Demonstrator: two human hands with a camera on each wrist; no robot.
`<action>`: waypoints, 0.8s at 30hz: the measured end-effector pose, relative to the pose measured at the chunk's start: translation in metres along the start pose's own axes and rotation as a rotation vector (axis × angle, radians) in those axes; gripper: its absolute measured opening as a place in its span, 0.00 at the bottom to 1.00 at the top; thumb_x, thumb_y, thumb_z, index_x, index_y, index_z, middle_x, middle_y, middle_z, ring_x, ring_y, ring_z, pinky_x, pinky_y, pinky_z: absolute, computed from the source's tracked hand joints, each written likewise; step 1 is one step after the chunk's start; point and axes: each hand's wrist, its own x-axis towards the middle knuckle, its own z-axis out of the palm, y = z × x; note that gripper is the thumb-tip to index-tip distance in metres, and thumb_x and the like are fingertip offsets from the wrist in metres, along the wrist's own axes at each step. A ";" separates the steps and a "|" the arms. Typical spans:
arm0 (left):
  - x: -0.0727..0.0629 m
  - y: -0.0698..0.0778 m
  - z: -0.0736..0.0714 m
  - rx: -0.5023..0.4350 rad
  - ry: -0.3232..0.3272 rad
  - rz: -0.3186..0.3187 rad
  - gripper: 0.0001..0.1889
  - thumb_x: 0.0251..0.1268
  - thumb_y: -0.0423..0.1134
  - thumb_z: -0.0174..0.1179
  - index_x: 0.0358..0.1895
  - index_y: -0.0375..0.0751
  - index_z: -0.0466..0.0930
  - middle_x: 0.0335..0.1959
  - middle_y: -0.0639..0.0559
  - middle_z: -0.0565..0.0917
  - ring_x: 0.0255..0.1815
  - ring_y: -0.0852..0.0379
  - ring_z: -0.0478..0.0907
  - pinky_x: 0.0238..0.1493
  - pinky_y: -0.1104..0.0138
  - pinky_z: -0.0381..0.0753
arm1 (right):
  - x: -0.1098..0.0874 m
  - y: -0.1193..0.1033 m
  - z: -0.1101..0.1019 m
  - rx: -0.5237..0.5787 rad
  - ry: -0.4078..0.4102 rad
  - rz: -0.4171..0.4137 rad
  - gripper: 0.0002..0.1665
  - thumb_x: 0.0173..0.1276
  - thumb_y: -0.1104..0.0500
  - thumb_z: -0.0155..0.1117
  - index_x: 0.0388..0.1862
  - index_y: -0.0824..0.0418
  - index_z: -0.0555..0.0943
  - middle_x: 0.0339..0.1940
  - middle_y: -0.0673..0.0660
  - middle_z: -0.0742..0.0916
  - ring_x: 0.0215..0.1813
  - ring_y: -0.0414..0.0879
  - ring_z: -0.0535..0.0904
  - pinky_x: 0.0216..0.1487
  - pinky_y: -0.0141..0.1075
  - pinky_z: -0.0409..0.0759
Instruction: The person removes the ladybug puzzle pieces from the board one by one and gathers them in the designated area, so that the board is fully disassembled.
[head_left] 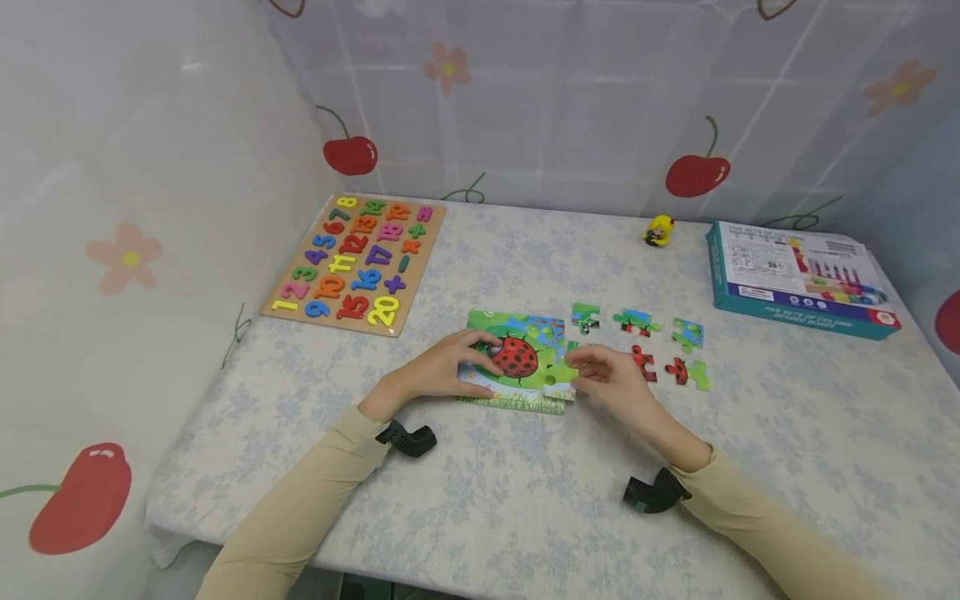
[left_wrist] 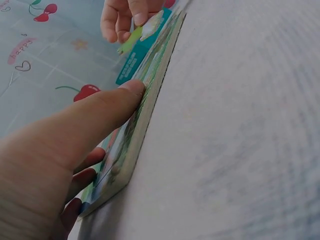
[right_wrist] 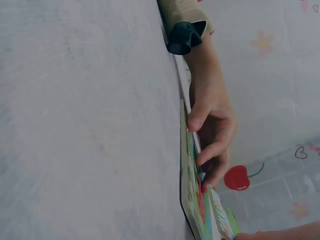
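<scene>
A ladybug jigsaw board [head_left: 517,404] lies flat on the table, with a red ladybug on green at its middle. My left hand [head_left: 457,367] rests on the board's left part, its thumb at the front edge and its fingers spread near the ladybug. My right hand [head_left: 615,385] pinches a green and white puzzle piece [head_left: 559,385] by its right side, over the board's lower right corner. The right wrist view shows this piece [right_wrist: 220,212] tilted and raised above the board. Several loose puzzle pieces [head_left: 636,322] lie to the right of the board.
A wooden number board [head_left: 415,265] lies at the back left. At the back right sits a teal and white box [head_left: 802,279], with a small yellow figure [head_left: 659,231] to its left. A curtain with cherries hangs behind the table.
</scene>
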 end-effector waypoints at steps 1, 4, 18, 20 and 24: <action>0.000 0.000 0.000 -0.002 -0.001 0.002 0.17 0.52 0.53 0.70 0.46 0.57 0.86 0.66 0.52 0.70 0.68 0.51 0.66 0.69 0.53 0.66 | -0.004 0.000 -0.006 0.005 0.011 0.019 0.19 0.64 0.69 0.62 0.54 0.68 0.77 0.51 0.66 0.80 0.41 0.35 0.80 0.40 0.31 0.81; 0.001 0.002 0.000 -0.012 -0.005 0.006 0.17 0.53 0.53 0.70 0.47 0.56 0.86 0.66 0.51 0.70 0.68 0.50 0.65 0.69 0.52 0.65 | -0.020 0.001 -0.027 0.003 0.059 0.056 0.19 0.64 0.69 0.62 0.54 0.70 0.77 0.51 0.58 0.81 0.41 0.32 0.80 0.40 0.30 0.82; -0.003 -0.002 0.000 -0.031 0.007 -0.027 0.17 0.52 0.54 0.70 0.45 0.57 0.83 0.66 0.53 0.70 0.69 0.51 0.66 0.68 0.52 0.66 | -0.094 0.035 -0.101 -0.124 0.198 0.232 0.22 0.68 0.59 0.61 0.56 0.72 0.74 0.37 0.25 0.79 0.38 0.25 0.77 0.36 0.25 0.80; -0.002 -0.002 0.000 -0.025 0.005 -0.026 0.18 0.52 0.54 0.70 0.46 0.57 0.83 0.66 0.53 0.70 0.69 0.50 0.66 0.68 0.52 0.66 | -0.098 0.039 -0.103 -0.120 0.212 0.244 0.22 0.68 0.61 0.61 0.56 0.73 0.74 0.36 0.25 0.79 0.37 0.26 0.77 0.36 0.23 0.80; -0.001 -0.001 0.000 -0.016 0.002 -0.021 0.19 0.52 0.54 0.70 0.47 0.56 0.83 0.66 0.53 0.70 0.69 0.50 0.66 0.69 0.52 0.66 | -0.102 0.044 -0.103 -0.162 0.236 0.251 0.23 0.66 0.63 0.63 0.56 0.74 0.74 0.35 0.25 0.79 0.36 0.25 0.76 0.35 0.22 0.79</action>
